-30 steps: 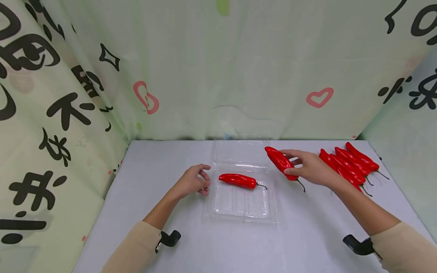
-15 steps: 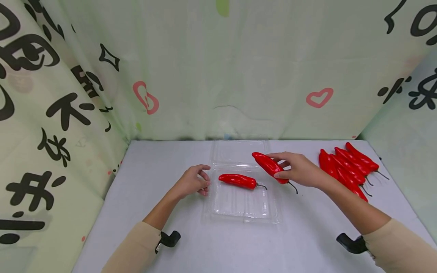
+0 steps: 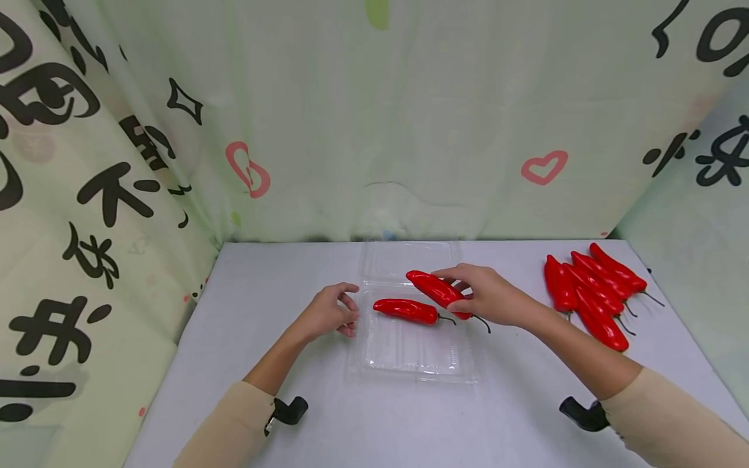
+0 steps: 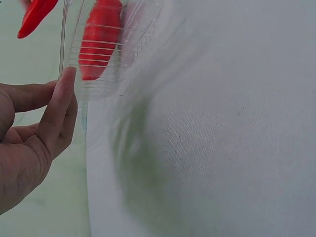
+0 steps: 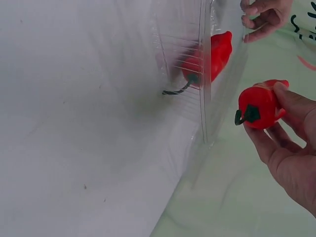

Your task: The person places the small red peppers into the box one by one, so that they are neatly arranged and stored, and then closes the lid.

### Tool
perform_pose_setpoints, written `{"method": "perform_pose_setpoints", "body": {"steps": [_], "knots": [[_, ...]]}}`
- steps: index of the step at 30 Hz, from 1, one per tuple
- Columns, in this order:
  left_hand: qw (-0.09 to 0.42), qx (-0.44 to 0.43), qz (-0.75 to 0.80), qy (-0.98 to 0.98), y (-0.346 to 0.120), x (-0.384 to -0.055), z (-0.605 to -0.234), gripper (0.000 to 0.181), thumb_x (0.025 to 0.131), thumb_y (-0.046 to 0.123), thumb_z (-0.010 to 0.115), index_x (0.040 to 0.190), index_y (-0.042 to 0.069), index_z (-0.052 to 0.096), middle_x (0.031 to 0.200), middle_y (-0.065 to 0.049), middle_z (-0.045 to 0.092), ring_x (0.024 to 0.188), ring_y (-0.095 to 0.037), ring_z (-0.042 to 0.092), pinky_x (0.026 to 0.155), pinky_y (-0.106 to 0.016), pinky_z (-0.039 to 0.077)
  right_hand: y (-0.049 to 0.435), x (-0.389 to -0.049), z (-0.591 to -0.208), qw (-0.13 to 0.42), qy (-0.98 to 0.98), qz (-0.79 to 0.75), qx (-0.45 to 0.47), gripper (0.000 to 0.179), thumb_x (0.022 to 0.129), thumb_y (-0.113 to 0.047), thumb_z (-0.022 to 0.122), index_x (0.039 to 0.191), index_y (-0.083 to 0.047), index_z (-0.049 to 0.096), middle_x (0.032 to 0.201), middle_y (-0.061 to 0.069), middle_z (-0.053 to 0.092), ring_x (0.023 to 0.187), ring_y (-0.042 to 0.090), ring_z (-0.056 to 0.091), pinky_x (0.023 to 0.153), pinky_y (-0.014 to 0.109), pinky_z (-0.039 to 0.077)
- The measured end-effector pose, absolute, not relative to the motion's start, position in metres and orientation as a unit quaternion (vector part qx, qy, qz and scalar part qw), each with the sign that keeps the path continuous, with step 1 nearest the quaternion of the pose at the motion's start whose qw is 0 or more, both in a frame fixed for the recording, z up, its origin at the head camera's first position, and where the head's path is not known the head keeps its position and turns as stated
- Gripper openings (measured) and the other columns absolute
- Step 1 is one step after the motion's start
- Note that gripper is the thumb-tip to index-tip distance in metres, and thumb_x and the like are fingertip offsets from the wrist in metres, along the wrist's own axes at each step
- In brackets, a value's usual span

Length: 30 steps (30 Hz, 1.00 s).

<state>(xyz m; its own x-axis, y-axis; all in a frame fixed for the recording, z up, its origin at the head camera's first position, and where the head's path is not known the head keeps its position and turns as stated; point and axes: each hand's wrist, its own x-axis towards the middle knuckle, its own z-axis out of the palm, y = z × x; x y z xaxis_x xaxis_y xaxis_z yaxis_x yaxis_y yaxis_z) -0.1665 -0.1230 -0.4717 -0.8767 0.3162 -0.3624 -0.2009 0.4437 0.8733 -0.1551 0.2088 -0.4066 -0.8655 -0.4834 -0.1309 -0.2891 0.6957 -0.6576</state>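
Observation:
My right hand (image 3: 491, 296) holds a red chili pepper (image 3: 432, 286) between thumb and fingers, above the clear plastic box (image 3: 389, 354). Its green stem end (image 5: 253, 113) faces the right wrist camera. Inside the box's base lies another red chili pepper (image 3: 405, 311), stem to the right. The open lid (image 3: 404, 260) of the box lies back toward the curtain. On the left side, my left hand (image 3: 329, 311) stays with loosely bent fingers, fingertips (image 4: 68, 76) right at the box's rim.
Several more red chili peppers (image 3: 603, 283) lie slantwise together at the table's right side. A white cloth covers the table (image 3: 281, 273). Printed curtains (image 3: 374, 130) stand behind and at both sides.
My right hand has carried its chili pepper leftward and slightly down, from right of the box to over it. The left hand and the box have stayed in place.

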Motion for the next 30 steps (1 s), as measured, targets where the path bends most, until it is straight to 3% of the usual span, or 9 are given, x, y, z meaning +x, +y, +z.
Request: {"method": "perform_pose_setpoints", "body": {"steps": [15, 30], "knots": [[0.251, 0.031, 0.515, 0.819, -0.122, -0.167, -0.47, 0.057, 0.095, -0.002, 0.067, 0.148, 0.002, 0.049, 0.103, -0.014, 0.062, 0.066, -0.02, 0.068, 0.064, -0.03, 0.064, 0.178, -0.157, -0.41, 0.186, 0.896, -0.335, -0.224, 0.062, 0.087, -0.009, 0.081, 0.145, -0.009, 0.058, 0.131, 0.013, 0.065, 0.117, 0.032, 0.064, 0.077, 0.033, 0.065], [0.253, 0.035, 0.515, 0.819, -0.123, -0.168, -0.472, 0.057, 0.095, -0.002, 0.068, 0.148, 0.002, 0.048, 0.104, -0.014, 0.062, 0.068, -0.02, 0.069, 0.064, -0.03, 0.064, 0.154, -0.158, -0.416, 0.187, 0.897, -0.31, -0.255, 0.056, 0.09, -0.008, 0.078, 0.142, -0.008, 0.059, 0.127, 0.009, 0.068, 0.115, 0.027, 0.064, 0.082, 0.032, 0.064]]}}
